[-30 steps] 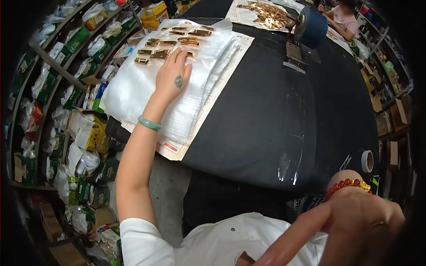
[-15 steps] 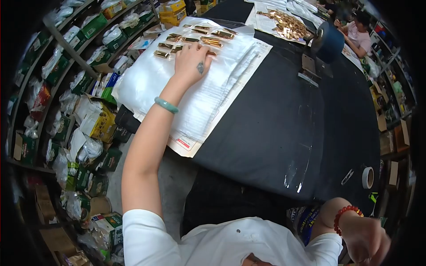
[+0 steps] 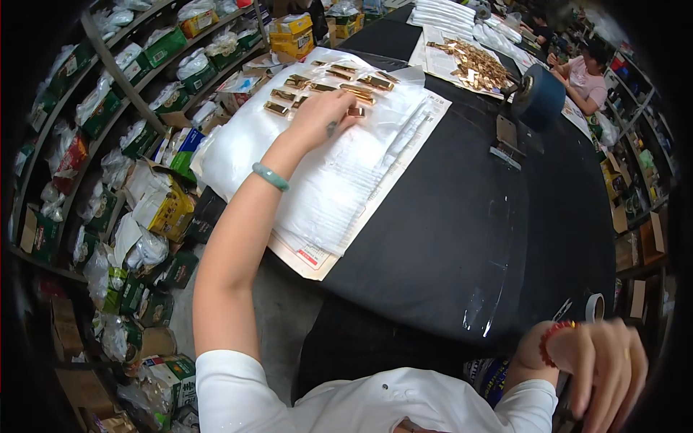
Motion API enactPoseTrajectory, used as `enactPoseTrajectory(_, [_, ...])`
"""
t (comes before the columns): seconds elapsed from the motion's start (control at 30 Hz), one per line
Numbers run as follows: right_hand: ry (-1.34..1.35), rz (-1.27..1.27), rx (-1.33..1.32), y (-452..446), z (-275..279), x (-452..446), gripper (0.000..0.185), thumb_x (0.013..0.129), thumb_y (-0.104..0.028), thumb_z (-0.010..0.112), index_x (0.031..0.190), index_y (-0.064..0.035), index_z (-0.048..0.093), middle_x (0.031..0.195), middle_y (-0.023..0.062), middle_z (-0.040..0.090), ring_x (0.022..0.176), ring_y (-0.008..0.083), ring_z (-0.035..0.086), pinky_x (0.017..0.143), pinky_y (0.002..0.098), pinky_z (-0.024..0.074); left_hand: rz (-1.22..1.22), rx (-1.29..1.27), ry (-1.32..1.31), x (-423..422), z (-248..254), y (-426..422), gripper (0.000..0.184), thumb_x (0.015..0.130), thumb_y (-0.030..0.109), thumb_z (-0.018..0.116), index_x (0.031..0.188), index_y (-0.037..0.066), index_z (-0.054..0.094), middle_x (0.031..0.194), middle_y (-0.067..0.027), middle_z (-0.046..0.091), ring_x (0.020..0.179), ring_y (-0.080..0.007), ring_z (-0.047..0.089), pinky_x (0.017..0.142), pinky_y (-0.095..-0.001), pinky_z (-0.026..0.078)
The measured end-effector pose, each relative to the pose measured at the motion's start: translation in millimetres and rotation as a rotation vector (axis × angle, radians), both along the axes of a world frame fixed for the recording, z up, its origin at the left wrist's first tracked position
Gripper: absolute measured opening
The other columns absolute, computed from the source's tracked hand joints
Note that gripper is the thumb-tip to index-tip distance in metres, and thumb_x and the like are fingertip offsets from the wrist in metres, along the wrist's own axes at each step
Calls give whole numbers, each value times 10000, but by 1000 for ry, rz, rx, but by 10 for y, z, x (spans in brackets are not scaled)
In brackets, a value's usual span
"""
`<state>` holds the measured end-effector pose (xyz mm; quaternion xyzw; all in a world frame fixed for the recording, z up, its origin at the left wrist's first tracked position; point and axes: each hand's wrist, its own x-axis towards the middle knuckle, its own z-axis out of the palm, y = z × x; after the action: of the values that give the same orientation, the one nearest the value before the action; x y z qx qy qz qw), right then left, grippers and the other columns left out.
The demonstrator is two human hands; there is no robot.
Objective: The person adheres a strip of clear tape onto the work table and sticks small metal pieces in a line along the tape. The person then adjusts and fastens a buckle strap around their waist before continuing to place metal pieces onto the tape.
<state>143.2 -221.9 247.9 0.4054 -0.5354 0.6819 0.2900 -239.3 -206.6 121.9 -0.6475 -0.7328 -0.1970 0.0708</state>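
Observation:
My left hand (image 3: 323,119), below a green bangle, reaches over a stack of clear plastic bags (image 3: 317,180). Its fingers are bent together around the end of a small gold metal piece (image 3: 356,112). Several more gold pieces (image 3: 303,83) lie in rows on the top bag, just beyond the fingers. A printed paper sheet (image 3: 312,260) lies under the stack. My right hand (image 3: 603,368), with a red bead bracelet at the wrist, hangs low at the right, off the table edge. Its fingers are spread and point down, and nothing shows in them.
A blue tape roll on a dispenser (image 3: 538,97) stands on the black table (image 3: 419,216). Behind it is a heap of gold pieces (image 3: 476,65). A white tape roll (image 3: 595,308) lies at the right edge. Another person (image 3: 585,76) sits at the far right. Loaded shelves line the left.
My left fingers have bent from lying nearly flat to closing on a gold piece. My right hand has moved and its fingers have spread. The whole view has shifted.

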Motion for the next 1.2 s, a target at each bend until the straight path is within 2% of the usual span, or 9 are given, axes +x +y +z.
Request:
enactPoseTrajectory(0.07, [-344, -23, -58, 22, 12, 35, 132, 908, -209, 595, 991, -162, 686, 1077, 16, 690, 1088, 111, 552, 1024, 366, 385, -67, 205, 142, -82, -180, 15, 239, 844, 149, 637, 1065, 71, 590, 1058, -83, 593, 850, -249, 597, 743, -333, 482])
enactPoseTrajectory(0.13, [-371, -14, -84, 8, 2, -81, 132, 906, -210, 597, 992, -162, 685, 1067, 16, 688, 1079, 114, 551, 1025, 367, 383, -52, 247, 105, -40, -240, -4, 240, 852, 147, 628, 1076, 70, 592, 1067, -78, 597, 843, -240, 599, 741, -327, 484])
enactPoseTrajectory(0.23, [-430, 111, -134, 381, -287, 1705, 131, 902, -212, 605, 995, -161, 682, 1035, 19, 679, 1052, 123, 550, 1026, 368, 379, -24, 281, 59, 26, -277, 59, 235, 857, 150, 617, 1078, 70, 599, 1071, -72, 602, 850, -236, 601, 758, -326, 486])
enactPoseTrajectory(0.33, [-485, 282, -176, -126, -148, -298, 132, 898, -214, 612, 998, -161, 679, 1003, 21, 671, 1024, 132, 549, 1028, 369, 374, 11, 269, 29, 36, -290, 10, 217, 850, 164, 611, 1047, 72, 613, 1055, -68, 606, 895, -253, 602, 814, -343, 484])
enactPoseTrajectory(0.93, [-661, 1012, -340, -273, -279, -1022, 145, 873, -223, 653, 1001, -157, 667, 834, 29, 626, 867, 173, 535, 1015, 365, 355, -3, 501, -30, 400, -70, -175, 208, 850, 95, 590, 1046, 59, 651, 1074, -97, 632, 895, -242, 608, 771, -321, 490])
enactPoseTrajectory(1.0, [-645, 1019, -356, -142, -304, -1101, 134, 868, -219, 657, 986, -155, 670, 824, 26, 623, 846, 168, 527, 995, 354, 361, -170, 461, -461, 809, 206, -528, 201, 843, 89, 594, 1028, 33, 651, 1054, -114, 641, 900, -227, 598, 777, -299, 482])
enactPoseTrajectory(1.03, [-637, 1017, -387, -17, -356, -1076, 129, 866, -218, 660, 978, -154, 672, 820, 24, 622, 835, 166, 523, 985, 349, 364, -140, 427, -479, 1001, 319, -743, 201, 843, 89, 594, 1028, 33, 651, 1054, -114, 641, 900, -227, 598, 777, -299, 482])
enactPoseTrajectory(1.1, [-627, 995, -427, -151, -452, -653, 119, 862, -214, 664, 964, -153, 675, 810, 21, 619, 815, 161, 516, 964, 339, 369, -544, 405, -627, 1267, 455, -1020, 224, 893, 232, 538, 1008, 57, 619, 1089, -138, 616, 977, -273, 579, 889, -337, 450])
enactPoseTrajectory(1.2, [-622, 918, -500, -167, -552, -276, 104, 856, -209, 671, 941, -151, 680, 796, 17, 615, 783, 154, 504, 934, 323, 378, -525, 368, -716, 1654, 239, -921, 225, 893, 232, 538, 1008, 57, 619, 1089, -137, 616, 979, -273, 579, 891, -337, 449])
